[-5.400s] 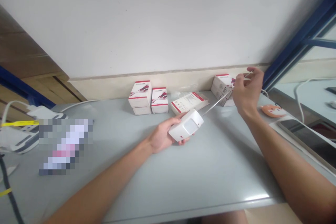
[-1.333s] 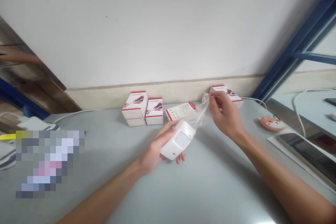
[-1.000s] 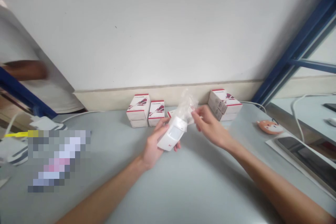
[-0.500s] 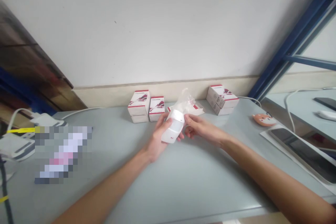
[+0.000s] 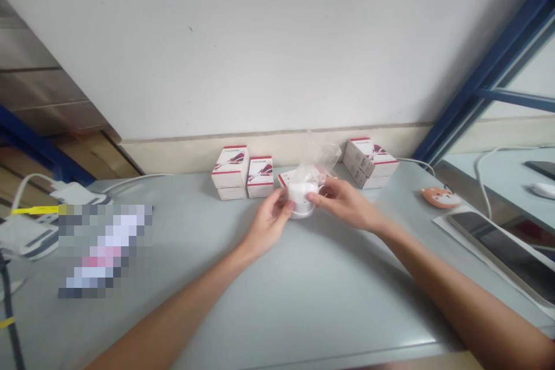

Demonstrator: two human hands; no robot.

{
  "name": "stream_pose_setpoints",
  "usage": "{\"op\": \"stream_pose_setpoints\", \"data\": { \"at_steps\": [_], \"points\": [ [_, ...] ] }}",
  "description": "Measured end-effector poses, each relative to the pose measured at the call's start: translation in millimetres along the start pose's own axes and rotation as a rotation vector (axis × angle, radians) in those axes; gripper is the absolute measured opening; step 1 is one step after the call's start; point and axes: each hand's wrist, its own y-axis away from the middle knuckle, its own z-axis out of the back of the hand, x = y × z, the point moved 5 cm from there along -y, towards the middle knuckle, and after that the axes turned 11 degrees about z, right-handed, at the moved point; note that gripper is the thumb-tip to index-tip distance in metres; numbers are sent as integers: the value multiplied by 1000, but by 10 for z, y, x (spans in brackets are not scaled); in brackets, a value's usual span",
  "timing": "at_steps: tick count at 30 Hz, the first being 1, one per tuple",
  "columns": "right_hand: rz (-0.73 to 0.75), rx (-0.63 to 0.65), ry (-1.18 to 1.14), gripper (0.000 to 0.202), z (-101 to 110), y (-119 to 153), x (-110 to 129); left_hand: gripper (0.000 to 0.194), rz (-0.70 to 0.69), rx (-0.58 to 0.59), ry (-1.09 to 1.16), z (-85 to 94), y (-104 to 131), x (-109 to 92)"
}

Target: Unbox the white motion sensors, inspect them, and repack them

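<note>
Both hands hold a small white plastic device (image 5: 300, 199) above the grey table (image 5: 277, 295). My left hand (image 5: 271, 217) grips its left side, thumb on the near face. On the other side, my right hand (image 5: 342, 199) has its thumb against the device and its fingers curled behind it. A clear plastic bag (image 5: 321, 162) rises just behind the device, close to the right fingers. Partly hidden behind them lies a red-and-white carton (image 5: 284, 178).
White-and-red boxes stand by the wall, a stack (image 5: 231, 170) and a smaller box (image 5: 261, 176) at left, more boxes (image 5: 368, 163) at right. An orange animal-face item (image 5: 441, 197) and a dark phone-like device (image 5: 503, 254) lie right. Adapters (image 5: 28, 234) and cables sit left.
The white device has been tilted, its end now facing me. My right hand has moved onto its right side, and the clear bag has shifted slightly right and spread.
</note>
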Motion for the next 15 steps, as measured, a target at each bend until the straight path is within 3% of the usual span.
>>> {"op": "stream_pose_setpoints", "data": {
  "at_steps": [4, 9, 15],
  "points": [
    [8, 12, 74, 44, 16, 3, -38, 58, -66, -51, -79, 0, 80, -61],
    [33, 82, 163, 41, -8, 14, -66, 47, -114, -136, -163, 45, 29, -41],
    [42, 138, 186, 36, -33, 22, -78, 35, -146, -38, -264, 144, -64, -30]
  ]
}}
